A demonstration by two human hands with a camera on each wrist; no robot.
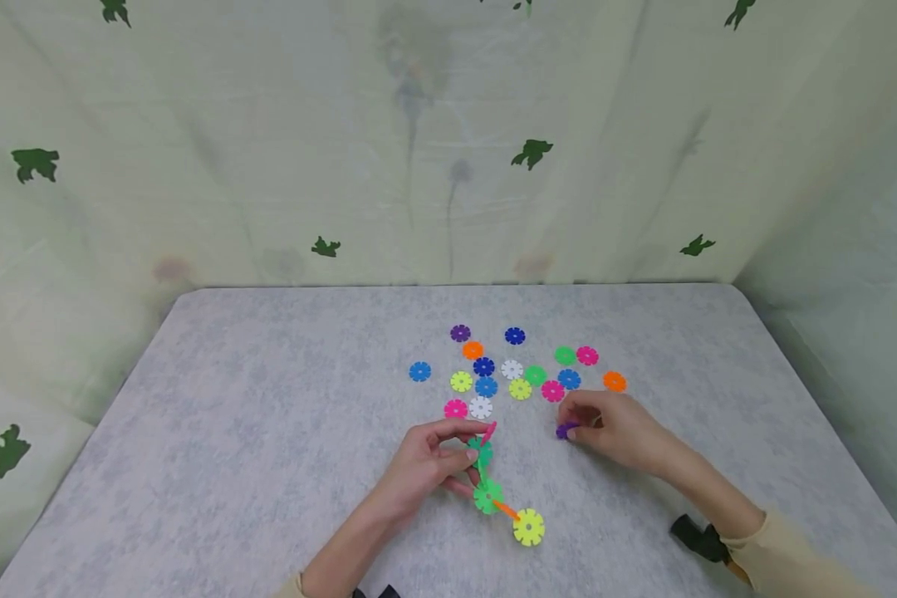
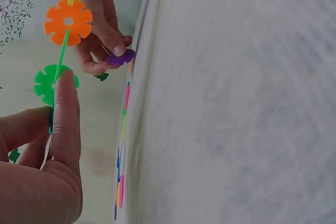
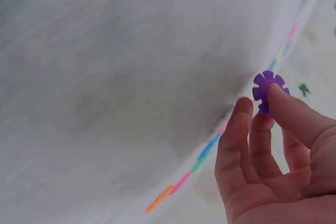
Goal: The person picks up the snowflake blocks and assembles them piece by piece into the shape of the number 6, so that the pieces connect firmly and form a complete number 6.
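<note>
My left hand [image 1: 428, 465] grips a chain of joined notched discs near its upper end, where a pink disc [image 1: 489, 433] stands on edge by the fingertips. Below the fingers the chain runs through a green disc [image 1: 487, 497] and an orange disc [image 1: 506, 509] to a yellow disc [image 1: 528, 527] at its lower end. To the right, my right hand [image 1: 620, 428] pinches a purple disc [image 1: 564, 431] between thumb and fingers, apart from the chain. The right wrist view shows that purple disc [image 3: 264, 94] under the thumb tip.
Loose discs in several colours lie on the grey table [image 1: 269, 415] beyond the hands, among them a white disc [image 1: 481, 407], a blue disc [image 1: 420, 371] and an orange disc [image 1: 615, 381]. A pale curtain [image 1: 284, 149] with green leaf shapes hangs behind the table.
</note>
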